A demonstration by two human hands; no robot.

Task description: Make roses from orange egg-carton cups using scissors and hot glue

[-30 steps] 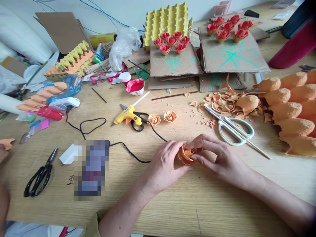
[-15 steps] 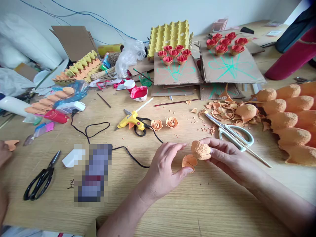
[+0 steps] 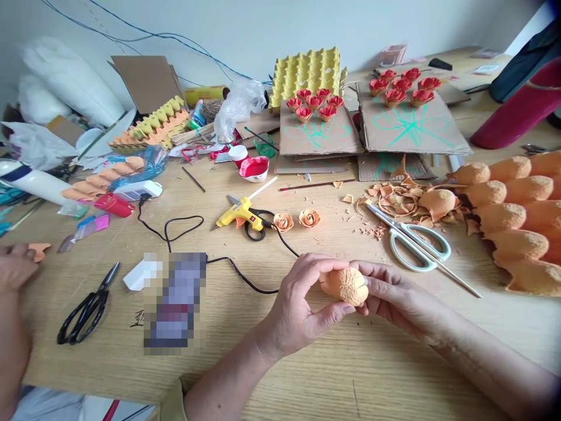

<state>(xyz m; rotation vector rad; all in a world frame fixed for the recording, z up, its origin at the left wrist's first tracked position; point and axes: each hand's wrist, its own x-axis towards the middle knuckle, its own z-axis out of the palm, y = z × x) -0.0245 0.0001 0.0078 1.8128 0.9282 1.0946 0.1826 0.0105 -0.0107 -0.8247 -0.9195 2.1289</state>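
Between my two hands is an orange egg-carton cup (image 3: 349, 286), its rough rounded base facing me and slits cut down its side. My left hand (image 3: 302, 298) grips it from the left, thumb below and fingers above. From the right, my right hand (image 3: 392, 295) pinches its edge. A second cut cup is pressed against it, mostly hidden. Beyond my hands lie two orange carton roses (image 3: 283, 222). A yellow hot glue gun (image 3: 236, 216) rests to their left, and scissors with pale handles (image 3: 421, 248) lie to the right beside a thin wooden stick (image 3: 464, 282).
An orange egg tray (image 3: 517, 216) fills the right side, near carton scraps (image 3: 390, 202). Red flowers stand on cardboard sheets (image 3: 407, 126) at the back. Black scissors (image 3: 87, 310) and a blurred-out phone-like object (image 3: 179, 304) lie left. Another person's hand (image 3: 17, 266) is at the left edge.
The two cups, apart in separate hands before, are now brought together. My left fingers have closed round the outer cup, and both hands have come nearer each other. The view has shifted slightly left.
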